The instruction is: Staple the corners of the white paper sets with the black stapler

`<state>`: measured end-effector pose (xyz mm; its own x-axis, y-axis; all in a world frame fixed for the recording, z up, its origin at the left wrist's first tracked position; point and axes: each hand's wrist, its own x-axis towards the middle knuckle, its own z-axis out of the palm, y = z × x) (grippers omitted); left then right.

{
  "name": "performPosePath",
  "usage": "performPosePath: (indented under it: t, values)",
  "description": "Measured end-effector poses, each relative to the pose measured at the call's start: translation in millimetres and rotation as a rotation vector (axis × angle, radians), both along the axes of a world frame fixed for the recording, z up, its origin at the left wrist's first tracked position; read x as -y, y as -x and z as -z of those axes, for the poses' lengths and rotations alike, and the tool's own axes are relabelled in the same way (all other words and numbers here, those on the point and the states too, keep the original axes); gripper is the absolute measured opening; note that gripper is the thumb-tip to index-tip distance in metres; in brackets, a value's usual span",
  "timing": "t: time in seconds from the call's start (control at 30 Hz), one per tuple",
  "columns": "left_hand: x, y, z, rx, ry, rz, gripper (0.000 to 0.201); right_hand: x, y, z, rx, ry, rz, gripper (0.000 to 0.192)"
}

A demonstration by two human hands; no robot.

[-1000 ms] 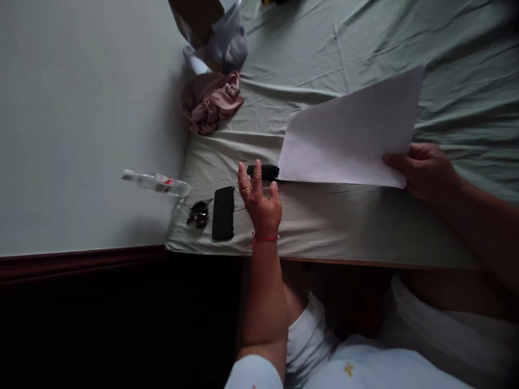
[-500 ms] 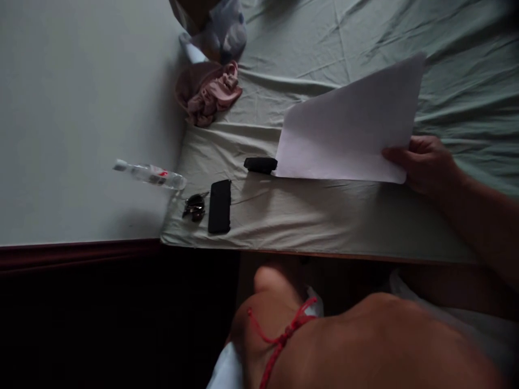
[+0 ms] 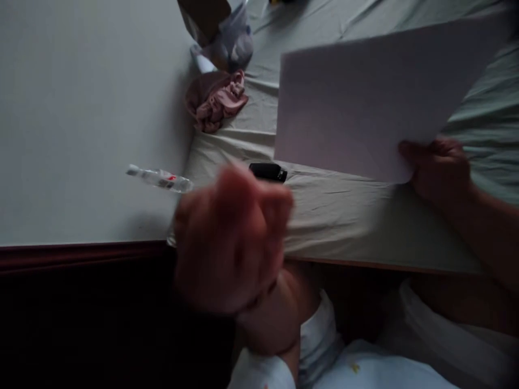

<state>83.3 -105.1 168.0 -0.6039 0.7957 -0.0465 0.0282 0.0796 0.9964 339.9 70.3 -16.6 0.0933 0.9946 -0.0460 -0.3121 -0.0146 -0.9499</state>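
Closest to the camera, the left hand (image 3: 231,243) is hanging in front of the near edge as a blur; whether its fingers are spreading or pressing together, or holding anything, I cannot tell. Beyond it, the right hand (image 3: 440,167) is pinching a sheet of paper (image 3: 360,108) by its near right corner, the thumb lying on the face and the other fingers hiding beneath. The sheet is slanting over the bed, its far right corner rising. It is probably weighing next to nothing, bending easily and creasing if squeezed; with only one corner supporting it, it is likely to be sagging or flapping. The free left edge or its corners are offering the best second hold, lightly and flat between thumb and finger. Just beside the near left corner, a small black object (image 3: 267,172) is resting on the green cloth (image 3: 324,216), which is wrinkling into soft ridges. Leftward, a clear bottle (image 3: 160,179) is showing against the pale wall (image 3: 81,108), standing or lying, I cannot tell. Farther off, a crumpled pink cloth (image 3: 217,102) is lying by the wall, with a plastic bag (image 3: 241,48) sitting behind it.
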Motion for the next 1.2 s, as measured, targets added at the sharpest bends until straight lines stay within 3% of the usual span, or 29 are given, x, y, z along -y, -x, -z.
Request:
performPosePath:
  t: [0.07,0.13,0.23,0.33,0.5,0.67,0.77,0.87,1.03,1.2]
  values:
    - [-67,-7,24.1,0.052,-0.19,-0.095,0.057,-3,-4,-1.8,-0.005,-0.023,0.009,0.04]
    - [-107,-5,58.4,0.169,-0.337,-0.191,0.059,-4,-10,-3.2,0.019,-0.001,-0.057,0.034]
    - [-116,14,109.3,0.162,-0.308,-0.292,0.051,-2,-15,-1.4,0.07,0.061,-0.188,0.035]
    - [-102,33,136.6,0.135,-0.37,-0.225,0.046,0,-15,2.4,0.108,0.098,-0.244,0.047]
    - [-101,40,146.5,0.304,-0.208,-0.026,0.057,-1,-15,2.4,0.187,0.115,-0.254,0.059]
    - [-104,40,163.5,0.148,-0.057,-0.065,0.031,-3,-17,-0.7,0.267,0.052,-0.19,0.053]
    - [-104,41,167.2,0.004,-0.034,-0.061,0.041,-4,-16,-2.1,0.298,0.026,-0.156,0.05]
    - [-107,40,166.0,0.009,-0.006,-0.057,0.059,-6,-16,-1.4,0.315,0.022,-0.134,0.052]
    - [-109,38,166.5,0.1,0.003,0.057,0.041,-10,-16,2.0,0.317,0.001,-0.053,0.05]
    - [-108,44,170.9,0.102,0.013,0.049,0.05,-8,-15,0.2,0.324,0.014,-0.07,0.051]
